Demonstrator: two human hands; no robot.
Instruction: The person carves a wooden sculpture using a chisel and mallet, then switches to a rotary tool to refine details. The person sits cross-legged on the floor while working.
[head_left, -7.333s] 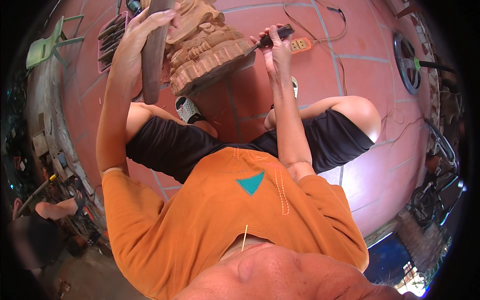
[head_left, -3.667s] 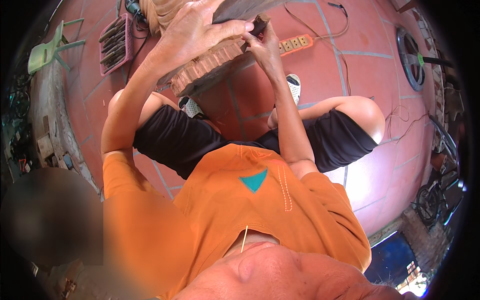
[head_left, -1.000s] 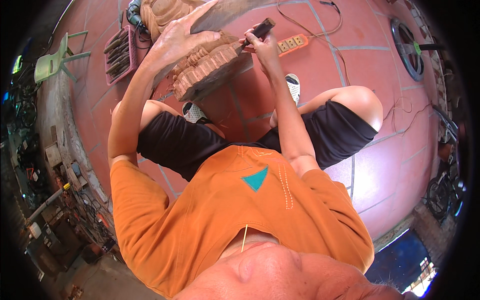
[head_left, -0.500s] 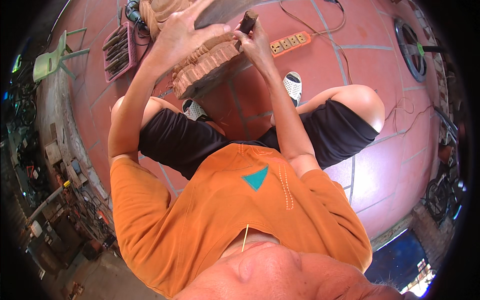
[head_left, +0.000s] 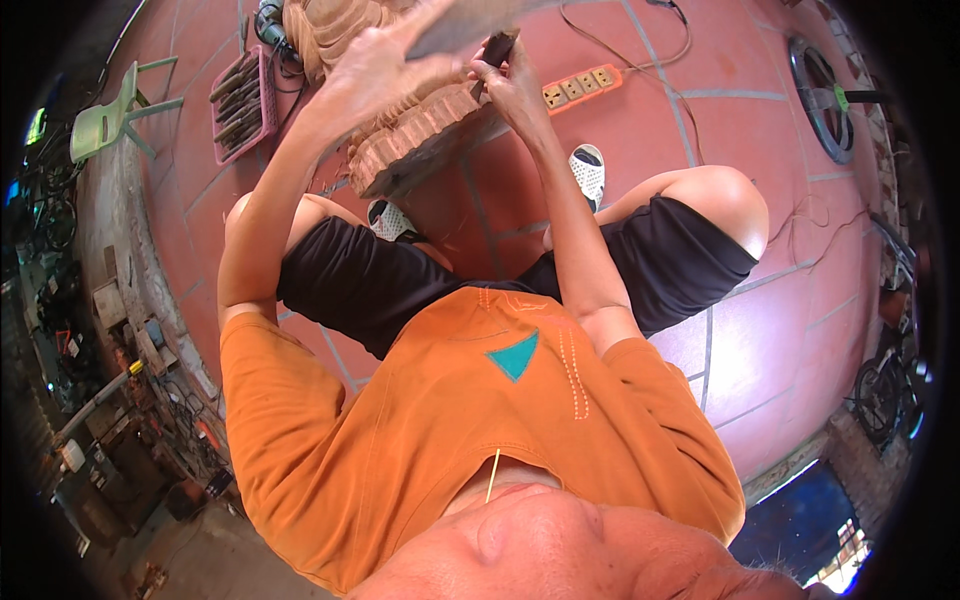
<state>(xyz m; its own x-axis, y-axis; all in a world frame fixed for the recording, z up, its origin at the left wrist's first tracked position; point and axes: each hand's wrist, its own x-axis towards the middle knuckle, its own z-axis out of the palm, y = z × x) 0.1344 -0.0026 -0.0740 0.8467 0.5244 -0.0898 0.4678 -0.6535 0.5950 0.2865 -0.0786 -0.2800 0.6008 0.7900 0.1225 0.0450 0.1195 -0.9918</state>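
A large carved piece of wood (head_left: pixel 415 135) lies on the floor in front of me, with a ridged, scalloped near edge. My right hand (head_left: pixel 512 85) is closed round a chisel (head_left: pixel 497 48); its dark handle end points up and its blade is at the carving's right edge. Over the carving, my left hand (head_left: pixel 385 70) is smeared by motion, with the thumb stretched to the right. A flat grey-brown wooden block (head_left: pixel 470 28), also blurred, lies between this thumb and the fingers. The upper frame edge cuts off part of the block.
A pink basket (head_left: pixel 268 95) of chisels and a green plastic chair (head_left: pixel 105 125) are on the left. Near the carving's top lies a corded power tool (head_left: pixel 270 25). An orange power strip (head_left: pixel 580 90) with its cable is right of my right hand. My sandalled feet flank the carving.
My left hand and the wooden block have shifted slightly up and right. The right hand stays on the chisel at nearly the same place.
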